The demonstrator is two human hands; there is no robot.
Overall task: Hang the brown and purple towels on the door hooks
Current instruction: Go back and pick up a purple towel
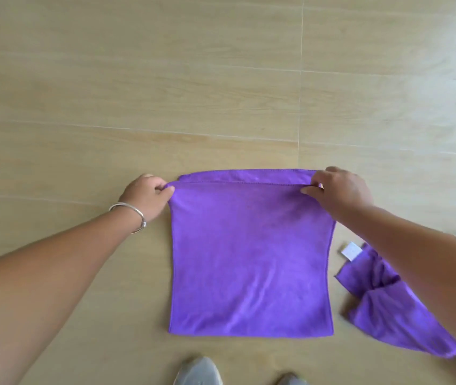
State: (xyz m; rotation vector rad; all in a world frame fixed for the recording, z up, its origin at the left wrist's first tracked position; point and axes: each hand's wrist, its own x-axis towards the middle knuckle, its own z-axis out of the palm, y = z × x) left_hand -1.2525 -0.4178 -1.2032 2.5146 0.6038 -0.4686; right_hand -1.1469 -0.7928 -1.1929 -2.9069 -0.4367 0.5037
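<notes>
Purple towel (251, 257) is lying folded flat on the wooden floor (221, 79), just ahead of the person's shoes (199, 370). Left hand (147, 195) and right hand (338, 190) are each pinching 1 far corner. A 2nd purple cloth (382, 307) is lying crumpled beside it. No hooks or brown towel are showing, so hanging is probably all still ahead.

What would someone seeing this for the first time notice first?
A purple towel fills the middle, held up over the floor by its top corners: the left hand pinches one, the right hand the other. A second purple cloth with a white tag lies crumpled at lower right, and shoes peek in at the bottom edge.
</notes>
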